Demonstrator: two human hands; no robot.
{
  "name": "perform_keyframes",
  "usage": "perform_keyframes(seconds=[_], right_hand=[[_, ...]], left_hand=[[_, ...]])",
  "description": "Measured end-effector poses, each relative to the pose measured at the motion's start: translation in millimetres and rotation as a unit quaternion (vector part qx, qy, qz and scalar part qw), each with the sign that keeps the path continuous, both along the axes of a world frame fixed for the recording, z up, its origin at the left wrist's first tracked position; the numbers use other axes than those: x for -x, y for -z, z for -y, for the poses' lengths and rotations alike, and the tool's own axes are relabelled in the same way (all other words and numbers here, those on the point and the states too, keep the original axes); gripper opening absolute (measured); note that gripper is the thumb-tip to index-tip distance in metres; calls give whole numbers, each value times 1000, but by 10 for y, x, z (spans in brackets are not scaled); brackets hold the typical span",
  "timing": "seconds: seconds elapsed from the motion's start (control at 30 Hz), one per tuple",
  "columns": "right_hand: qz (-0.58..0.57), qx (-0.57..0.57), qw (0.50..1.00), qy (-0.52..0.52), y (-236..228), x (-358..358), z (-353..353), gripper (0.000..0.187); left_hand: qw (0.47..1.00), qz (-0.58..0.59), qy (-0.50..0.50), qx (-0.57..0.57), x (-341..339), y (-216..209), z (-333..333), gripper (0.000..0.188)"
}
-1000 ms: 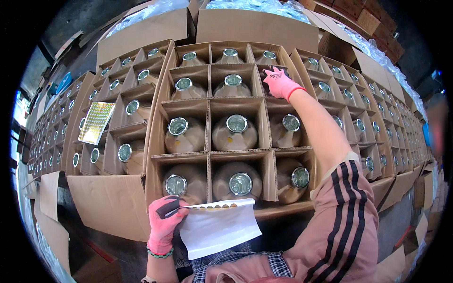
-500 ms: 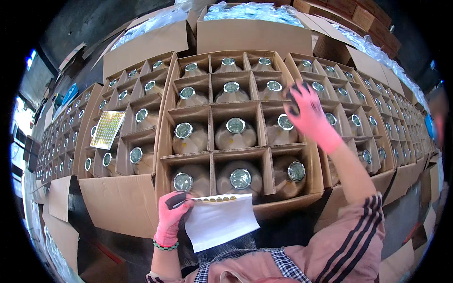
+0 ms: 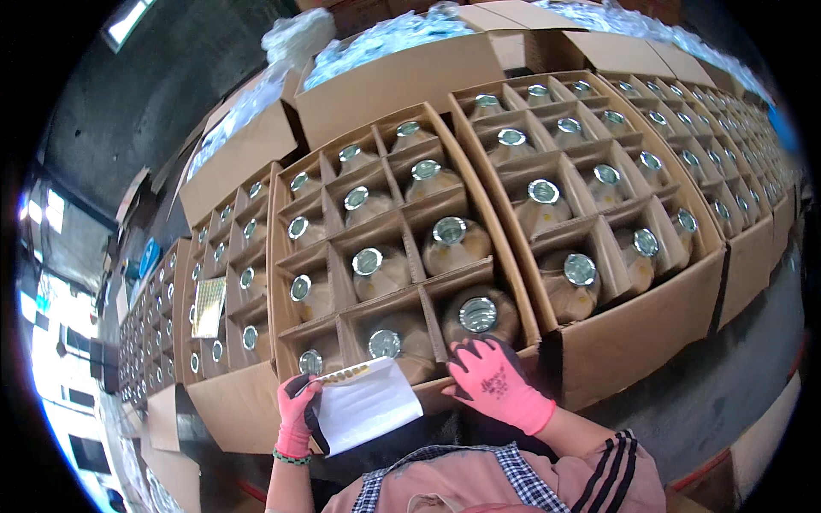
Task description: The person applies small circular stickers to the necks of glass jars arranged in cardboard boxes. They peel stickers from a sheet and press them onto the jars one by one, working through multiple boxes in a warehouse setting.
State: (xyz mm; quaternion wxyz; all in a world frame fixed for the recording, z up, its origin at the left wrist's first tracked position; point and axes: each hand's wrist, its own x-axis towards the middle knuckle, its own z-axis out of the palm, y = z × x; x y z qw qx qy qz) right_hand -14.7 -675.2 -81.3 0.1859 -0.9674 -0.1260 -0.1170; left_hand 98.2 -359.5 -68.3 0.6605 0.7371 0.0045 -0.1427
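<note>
In my left hand (image 3: pixel 299 412), wearing a pink glove with dark fingertips, I pinch a white sheet (image 3: pixel 368 406) with a row of gold round stickers along its upper edge. My right hand (image 3: pixel 496 380), gloved alike, bends its fingers over the near rim of a divided cardboard box (image 3: pixel 410 295); the thumb stays outside the wall. Just beyond those fingers stands a wide glass bottle (image 3: pixel 477 315) with an open mouth, in the near right compartment. Another glass bottle (image 3: pixel 385 344) is in the compartment beside it, partly behind the sheet.
A second divided box of bottles (image 3: pixel 633 329) stands close on the right, and more boxes line both sides. A gold sticker sheet (image 3: pixel 209 308) lies on the left-hand box. Behind, a carton (image 3: pixel 402 85) holds crumpled clear plastic (image 3: pixel 385 51).
My right hand has come down from the box's far right side to its near rim. My left hand still holds the sheet. The view has turned rightward.
</note>
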Motion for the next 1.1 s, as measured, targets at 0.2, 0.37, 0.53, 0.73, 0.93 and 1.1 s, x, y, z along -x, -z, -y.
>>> perform_keyframes(seconds=[0.2, 0.37, 0.53, 0.73, 0.93, 1.1], right_hand=[[-27, 14, 1000, 1, 62, 1, 1, 23], [-17, 45, 999, 5, 75, 27, -15, 18], [-35, 13, 999, 29, 8, 23, -53, 26], [-9, 25, 998, 62, -64, 13, -178, 29], [-29, 53, 994, 90, -191, -17, -228, 33], [-82, 108, 977, 166, -175, -16, -324, 42]], left_hand=[[999, 12, -22, 24, -15, 79, 30, 16], [998, 20, -39, -47, 28, -2, 101, 14], [998, 24, -20, -60, -4, 8, 116, 14], [997, 66, 32, 0, -44, -290, 112, 22], [982, 121, 36, 143, -381, -547, 11, 14], [977, 101, 48, 184, -585, -312, -350, 14]])
